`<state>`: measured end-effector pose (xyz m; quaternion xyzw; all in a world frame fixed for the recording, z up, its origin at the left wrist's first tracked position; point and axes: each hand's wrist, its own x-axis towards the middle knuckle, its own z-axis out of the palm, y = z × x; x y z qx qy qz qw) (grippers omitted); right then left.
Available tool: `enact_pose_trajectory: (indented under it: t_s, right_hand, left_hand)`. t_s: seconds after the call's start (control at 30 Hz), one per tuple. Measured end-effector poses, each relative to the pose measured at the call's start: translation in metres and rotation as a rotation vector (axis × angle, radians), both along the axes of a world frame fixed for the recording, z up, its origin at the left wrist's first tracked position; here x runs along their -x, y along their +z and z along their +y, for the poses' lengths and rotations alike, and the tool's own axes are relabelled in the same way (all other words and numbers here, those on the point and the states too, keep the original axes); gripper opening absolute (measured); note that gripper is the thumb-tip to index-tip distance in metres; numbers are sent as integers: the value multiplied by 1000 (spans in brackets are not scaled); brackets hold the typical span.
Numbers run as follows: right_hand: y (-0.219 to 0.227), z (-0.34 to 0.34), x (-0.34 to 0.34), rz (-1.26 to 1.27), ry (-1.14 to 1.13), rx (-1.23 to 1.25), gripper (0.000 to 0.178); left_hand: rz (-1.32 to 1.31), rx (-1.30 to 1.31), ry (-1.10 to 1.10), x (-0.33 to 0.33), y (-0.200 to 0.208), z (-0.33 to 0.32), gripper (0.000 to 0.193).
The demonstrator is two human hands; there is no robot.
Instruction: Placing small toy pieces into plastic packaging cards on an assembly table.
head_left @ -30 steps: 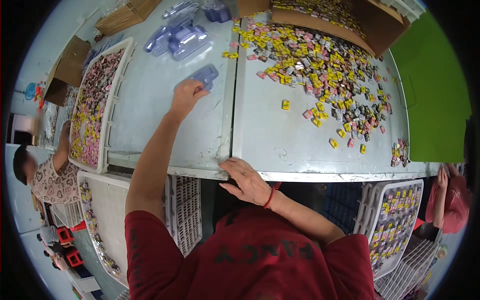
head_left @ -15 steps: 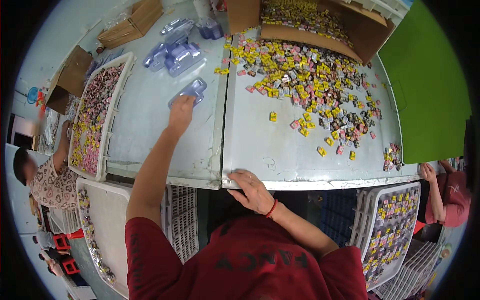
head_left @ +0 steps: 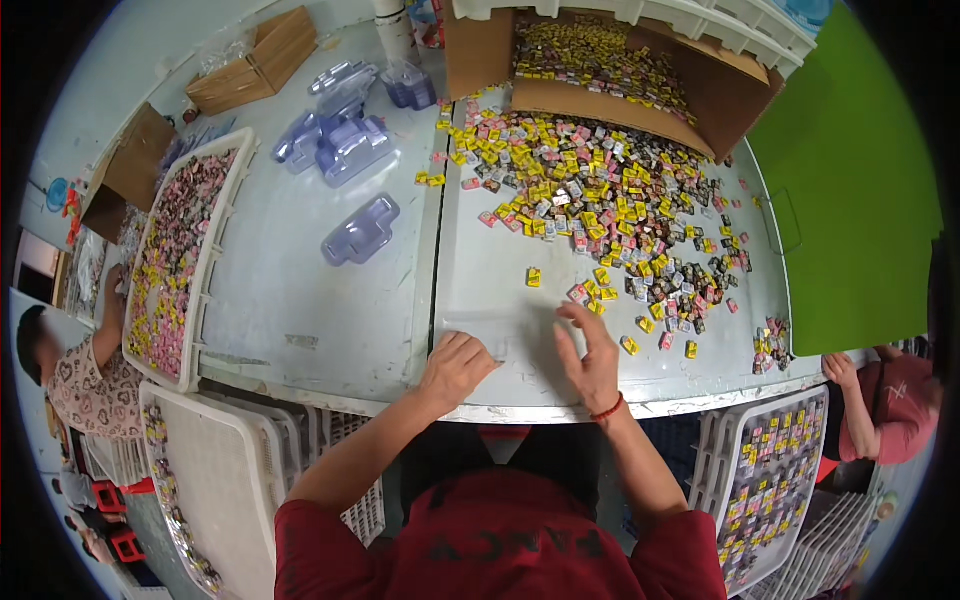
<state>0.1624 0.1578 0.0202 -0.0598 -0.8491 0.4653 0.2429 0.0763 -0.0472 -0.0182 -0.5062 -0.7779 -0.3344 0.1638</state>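
Observation:
Near the front edge of the table, my left hand [head_left: 455,372] is closed, its fingers curled on a faint, see-through plastic piece [head_left: 501,350] whose outline hardly shows. To its right, my right hand [head_left: 592,362], with a red cord at the wrist, is open, thumb and fingers apart. It holds nothing and is nearest to a few small yellow and pink packs [head_left: 597,293]. Beyond the hands spreads a heap of small yellow, pink and black packs [head_left: 625,190]. A bluish clear plastic tray [head_left: 362,230] lies on the left part of the table.
More clear trays [head_left: 350,150] are piled farther back. A white crate [head_left: 238,190] of packs stands left; a tipped carton [head_left: 590,98] full of packs lies at the back. A green panel [head_left: 850,190] borders the right. Co-workers' hands [head_left: 840,370] show at both sides.
My left hand has left the bluish tray and come back to the table's front edge. My right hand has lifted from the edge, moved right and forward, and opened. The whole view has shifted slightly.

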Motion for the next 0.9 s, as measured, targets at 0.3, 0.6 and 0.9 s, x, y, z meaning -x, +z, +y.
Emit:
enact_pose_trajectory:
  t_s: [0.3, 0.6, 0.9]
  right_hand:
    - [-22, -14, 3, -39, 73, -63, 29]
    - [-29, -20, 0, -53, 90, -66, 27]
    - [-20, -6, 11, -50, 119, -95, 26]
  left_hand:
    - [242, -147, 110, 80, 67, -35, 18]
    - [83, 235, 474, 172, 30, -88, 17]
    - [3, -148, 546, 145, 70, -62, 4]
